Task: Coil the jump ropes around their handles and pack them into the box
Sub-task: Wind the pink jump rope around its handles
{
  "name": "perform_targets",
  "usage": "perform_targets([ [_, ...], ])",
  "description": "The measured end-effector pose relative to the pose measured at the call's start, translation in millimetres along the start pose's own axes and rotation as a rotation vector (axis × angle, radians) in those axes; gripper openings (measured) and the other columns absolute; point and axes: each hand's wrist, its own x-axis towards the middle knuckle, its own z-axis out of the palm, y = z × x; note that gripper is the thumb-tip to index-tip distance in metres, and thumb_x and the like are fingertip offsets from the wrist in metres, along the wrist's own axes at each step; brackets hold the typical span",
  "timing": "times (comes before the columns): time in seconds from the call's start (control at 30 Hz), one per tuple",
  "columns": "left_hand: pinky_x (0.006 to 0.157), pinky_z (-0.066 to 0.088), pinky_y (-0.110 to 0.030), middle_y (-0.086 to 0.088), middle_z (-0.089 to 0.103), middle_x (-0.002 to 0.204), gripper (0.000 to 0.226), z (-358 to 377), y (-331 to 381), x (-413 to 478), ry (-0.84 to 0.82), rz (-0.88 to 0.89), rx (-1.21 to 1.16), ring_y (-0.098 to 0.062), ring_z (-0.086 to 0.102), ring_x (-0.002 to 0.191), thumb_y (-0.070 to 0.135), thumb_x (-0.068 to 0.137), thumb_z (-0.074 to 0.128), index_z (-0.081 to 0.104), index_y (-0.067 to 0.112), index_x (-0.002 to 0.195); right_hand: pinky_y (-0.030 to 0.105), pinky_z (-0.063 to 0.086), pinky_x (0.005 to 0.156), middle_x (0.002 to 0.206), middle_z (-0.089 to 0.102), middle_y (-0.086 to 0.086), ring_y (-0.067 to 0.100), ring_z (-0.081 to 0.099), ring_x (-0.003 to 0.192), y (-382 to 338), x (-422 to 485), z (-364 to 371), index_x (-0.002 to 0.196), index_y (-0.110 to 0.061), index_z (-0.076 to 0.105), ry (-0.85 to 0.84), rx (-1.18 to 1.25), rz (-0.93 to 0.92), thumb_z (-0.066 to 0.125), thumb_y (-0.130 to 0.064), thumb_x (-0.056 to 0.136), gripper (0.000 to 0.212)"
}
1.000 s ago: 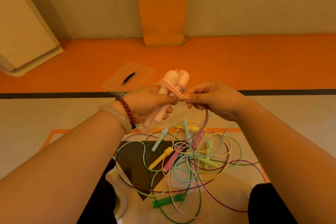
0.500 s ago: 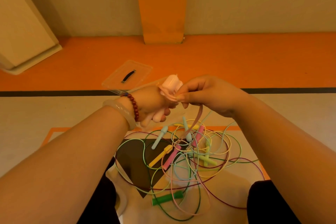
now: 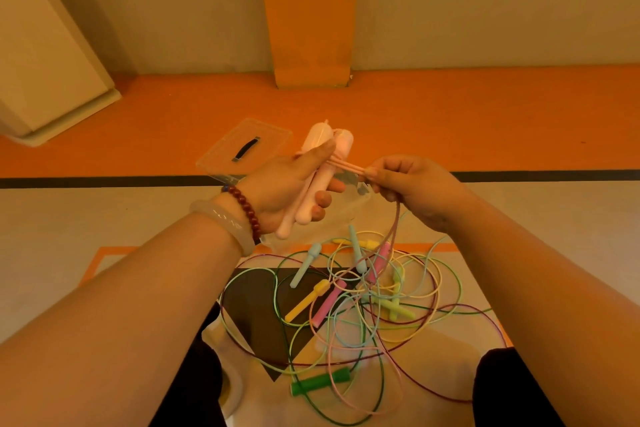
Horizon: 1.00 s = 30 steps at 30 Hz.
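Observation:
My left hand (image 3: 284, 189) grips the two pale pink handles (image 3: 313, 180) of one jump rope, held together and tilted upward. My right hand (image 3: 414, 187) pinches that rope's pink cord (image 3: 348, 166), pulled taut sideways from the handles; the rest of the cord hangs down from my fist into the pile. A tangle of coloured jump ropes (image 3: 363, 305) lies on the floor below my hands, with teal, yellow, pink and green handles. The clear plastic box (image 3: 349, 204) sits behind my hands, mostly hidden by them.
The clear box lid (image 3: 247, 149) with a black handle lies on the orange floor to the back left. An orange pillar (image 3: 308, 14) stands at the wall ahead. My knees in dark trousers frame the pile at the bottom.
My right hand has pulled away to the right, drawing the pink cord taut from the handles. My left hand tilted the handles back upright.

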Motion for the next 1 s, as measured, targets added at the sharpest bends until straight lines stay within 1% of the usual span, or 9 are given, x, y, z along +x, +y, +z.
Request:
perform_targets([
  [0.2,0.040,0.040,-0.017,-0.006,0.072,0.079,0.015,11,-6,8,0.055,0.073,-0.105,-0.007,0.045,0.046,0.026,0.098,0.050,0.054,0.013,0.104,0.020,0.034,0.055,0.055,0.053,-0.010,0.005,0.040,0.051,8,1,-2,0.081,-0.014,0.067,0.010,0.087,0.055,0.054,-0.016,0.095,0.020],
  [0.33,0.040,0.040,-0.015,-0.005,0.071,0.085,0.017,11,-9,10,0.031,0.097,-0.145,-0.005,0.045,0.046,0.028,0.095,0.052,0.056,0.014,0.104,0.020,0.032,0.054,0.055,0.050,-0.008,0.005,0.038,0.050,5,4,-2,0.080,-0.012,0.065,0.096,0.108,0.008,0.055,-0.016,0.095,0.018],
  [0.43,0.040,0.041,-0.014,-0.002,0.069,0.084,0.029,13,-10,11,-0.031,0.093,-0.189,-0.004,0.047,0.047,0.031,0.081,0.059,0.056,0.013,0.103,0.020,0.032,0.052,0.055,0.049,-0.008,0.007,0.037,0.052,5,5,-3,0.076,-0.017,0.065,0.157,0.072,-0.040,0.057,-0.021,0.094,0.020],
  [0.53,0.047,0.044,-0.015,-0.001,0.068,0.083,0.025,13,-12,10,-0.074,0.101,-0.146,-0.004,0.051,0.052,0.023,0.079,0.060,0.058,0.012,0.101,0.024,0.031,0.054,0.058,0.048,-0.006,0.009,0.037,0.055,8,4,-4,0.075,-0.018,0.065,0.180,0.044,-0.030,0.058,-0.023,0.093,0.020],
  [0.63,0.056,0.050,-0.019,0.001,0.073,0.084,0.011,10,-13,10,-0.053,0.108,-0.102,-0.007,0.062,0.064,0.013,0.090,0.055,0.062,0.014,0.098,0.023,0.031,0.054,0.058,0.048,-0.007,0.007,0.037,0.054,6,1,-4,0.082,-0.015,0.066,0.160,0.037,-0.005,0.057,-0.018,0.095,0.016],
  [0.7,0.059,0.053,-0.021,0.000,0.074,0.089,0.013,9,-13,9,-0.074,0.076,-0.111,-0.009,0.068,0.073,0.012,0.092,0.053,0.063,0.015,0.100,0.023,0.029,0.054,0.057,0.047,-0.008,0.007,0.036,0.054,0,1,-2,0.092,-0.015,0.066,0.138,0.051,0.029,0.053,-0.014,0.096,0.013],
  [0.8,0.061,0.056,-0.023,0.001,0.075,0.094,0.018,8,-14,7,-0.111,0.030,-0.084,-0.011,0.071,0.080,0.015,0.093,0.052,0.060,0.018,0.109,0.026,0.024,0.056,0.059,0.038,-0.005,0.009,0.028,0.055,-9,0,2,0.107,-0.016,0.061,0.119,0.137,0.107,0.047,-0.024,0.099,0.018],
  [0.9,0.066,0.059,-0.027,0.002,0.074,0.099,0.020,10,-18,6,-0.153,-0.001,-0.037,-0.014,0.072,0.087,0.015,0.094,0.051,0.059,0.023,0.111,0.023,0.030,0.060,0.056,0.050,-0.017,0.002,0.040,0.057,-10,-3,6,0.093,-0.026,0.064,0.148,0.020,0.079,0.049,-0.043,0.096,0.023],
  [1.0,0.076,0.059,-0.035,0.000,0.072,0.108,0.024,12,-22,7,-0.200,-0.046,-0.067,-0.019,0.070,0.097,0.011,0.096,0.049,0.059,0.022,0.115,0.023,0.031,0.060,0.055,0.056,-0.019,-0.003,0.045,0.052,-9,-2,10,0.078,-0.027,0.067,0.162,0.017,0.021,0.055,-0.039,0.094,0.023],
])
